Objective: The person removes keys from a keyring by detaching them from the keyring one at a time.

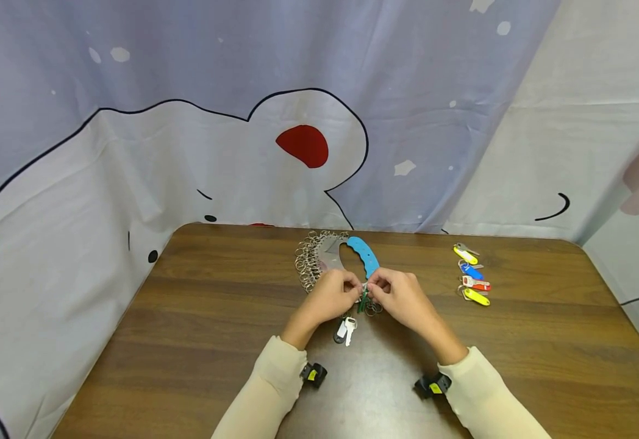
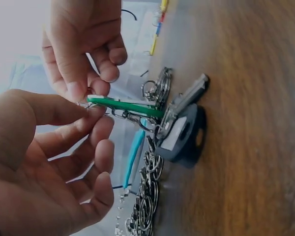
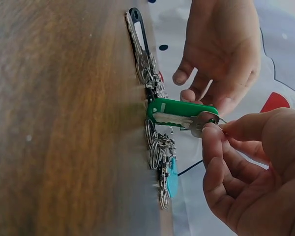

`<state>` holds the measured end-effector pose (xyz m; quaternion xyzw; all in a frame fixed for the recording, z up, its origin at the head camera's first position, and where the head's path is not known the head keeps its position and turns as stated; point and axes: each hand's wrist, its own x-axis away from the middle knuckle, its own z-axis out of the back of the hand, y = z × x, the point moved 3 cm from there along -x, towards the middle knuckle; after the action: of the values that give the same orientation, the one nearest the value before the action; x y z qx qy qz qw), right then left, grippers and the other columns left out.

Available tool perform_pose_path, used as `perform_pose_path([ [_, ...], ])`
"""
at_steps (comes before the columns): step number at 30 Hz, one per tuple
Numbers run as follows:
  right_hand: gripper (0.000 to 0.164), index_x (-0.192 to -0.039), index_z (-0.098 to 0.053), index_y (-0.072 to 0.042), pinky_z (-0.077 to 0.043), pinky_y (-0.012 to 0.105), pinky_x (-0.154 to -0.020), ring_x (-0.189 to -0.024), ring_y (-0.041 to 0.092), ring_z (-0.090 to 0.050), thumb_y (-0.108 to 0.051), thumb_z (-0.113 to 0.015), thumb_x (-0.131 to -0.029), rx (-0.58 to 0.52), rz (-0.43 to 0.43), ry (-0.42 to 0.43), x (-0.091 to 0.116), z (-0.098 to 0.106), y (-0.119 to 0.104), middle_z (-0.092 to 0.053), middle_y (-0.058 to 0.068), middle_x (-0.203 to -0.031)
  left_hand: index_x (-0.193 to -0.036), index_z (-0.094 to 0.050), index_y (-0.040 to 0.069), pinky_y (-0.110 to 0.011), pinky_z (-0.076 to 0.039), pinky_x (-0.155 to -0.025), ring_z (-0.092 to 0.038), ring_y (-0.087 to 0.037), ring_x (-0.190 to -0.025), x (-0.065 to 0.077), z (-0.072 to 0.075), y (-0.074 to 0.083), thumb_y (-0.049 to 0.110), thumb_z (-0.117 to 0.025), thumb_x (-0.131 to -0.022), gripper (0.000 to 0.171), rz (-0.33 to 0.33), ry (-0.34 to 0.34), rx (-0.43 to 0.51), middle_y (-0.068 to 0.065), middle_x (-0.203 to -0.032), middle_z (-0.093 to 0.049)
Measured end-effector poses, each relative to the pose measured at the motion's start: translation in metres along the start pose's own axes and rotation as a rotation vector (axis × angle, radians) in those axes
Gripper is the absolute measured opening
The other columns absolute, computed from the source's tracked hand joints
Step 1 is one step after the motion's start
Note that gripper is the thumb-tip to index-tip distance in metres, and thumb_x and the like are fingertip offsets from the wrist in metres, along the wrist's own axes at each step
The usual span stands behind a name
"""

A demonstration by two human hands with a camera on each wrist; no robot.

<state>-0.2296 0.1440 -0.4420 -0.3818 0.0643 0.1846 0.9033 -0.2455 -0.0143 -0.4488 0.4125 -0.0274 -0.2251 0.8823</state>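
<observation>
My left hand (image 1: 331, 297) and right hand (image 1: 405, 299) meet over the near end of a curved key holder. Thumb and fingertips of each hand pinch at a small metal ring (image 3: 222, 120). From it hang a green key tag (image 3: 179, 108) and a silver key (image 3: 199, 124). The holder has a blue handle (image 1: 364, 255), a grey metal plate (image 1: 330, 251) and many split rings (image 1: 306, 263) along its outer edge. Below my left hand, a black key tag (image 2: 189, 142) with a silver key (image 1: 350, 331) lies at the holder's near end. Fingertips hide part of the pinched ring.
To the right on the wooden table (image 1: 188, 341) lies a column of tagged keys: a yellow tag (image 1: 465, 255), a blue tag (image 1: 471, 271), a red tag (image 1: 478, 285) and another yellow tag (image 1: 477, 297). A printed curtain (image 1: 215, 164) hangs behind the table's far edge.
</observation>
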Motion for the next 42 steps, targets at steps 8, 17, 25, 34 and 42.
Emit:
perform_pose_path([
  [8,0.006,-0.082,-0.069,-0.015,-0.051,0.028,-0.052,-0.057,0.007,-0.059,-0.013,-0.07,-0.088,0.036,0.031,-0.016,0.0002,-0.0005,-0.0012,-0.068,-0.002,-0.067,-0.078,-0.071,0.007,-0.019,-0.04,-0.049,-0.048,-0.004,-0.052,0.0005,-0.001,-0.0012,0.012,-0.068,-0.087,0.011,0.033,-0.01,0.08,-0.001,-0.066,-0.065],
  [17,0.009,-0.078,-0.069,-0.017,-0.046,0.028,-0.049,-0.054,0.008,-0.053,-0.014,-0.071,-0.087,0.087,0.063,0.018,0.0003,-0.0006,-0.0007,-0.063,-0.006,-0.063,-0.075,-0.068,0.007,-0.018,-0.044,-0.052,-0.053,-0.006,-0.057,0.0009,-0.0019,-0.0005,0.008,-0.069,-0.085,0.009,-0.026,-0.027,0.089,-0.002,-0.068,-0.064],
  [25,0.008,-0.079,-0.07,-0.015,-0.047,0.029,-0.051,-0.055,0.008,-0.054,-0.013,-0.071,-0.086,0.096,0.035,0.029,-0.0001,-0.0013,0.002,-0.065,-0.005,-0.064,-0.075,-0.071,0.006,-0.018,-0.042,-0.05,-0.053,-0.009,-0.057,0.0027,-0.0007,0.0009,0.007,-0.07,-0.082,0.008,-0.03,-0.027,0.106,-0.002,-0.071,-0.066],
  [34,0.008,-0.08,-0.069,-0.016,-0.051,0.028,-0.053,-0.057,0.006,-0.058,-0.014,-0.071,-0.087,0.062,0.065,0.003,-0.0002,-0.003,0.0007,-0.067,-0.005,-0.067,-0.073,-0.07,0.003,-0.019,-0.04,-0.05,-0.05,-0.005,-0.056,0.0021,-0.0024,-0.0022,0.008,-0.07,-0.084,0.012,0.091,-0.007,0.177,-0.001,-0.066,-0.063],
  [42,0.01,-0.078,-0.069,-0.017,-0.049,0.029,-0.053,-0.057,0.008,-0.056,-0.012,-0.072,-0.086,0.086,0.039,0.003,0.0004,-0.0036,0.0022,-0.065,-0.006,-0.066,-0.073,-0.071,0.003,-0.018,-0.041,-0.051,-0.051,-0.005,-0.056,0.0035,-0.0023,-0.0013,0.005,-0.071,-0.08,0.007,0.031,-0.054,0.189,-0.005,-0.067,-0.066],
])
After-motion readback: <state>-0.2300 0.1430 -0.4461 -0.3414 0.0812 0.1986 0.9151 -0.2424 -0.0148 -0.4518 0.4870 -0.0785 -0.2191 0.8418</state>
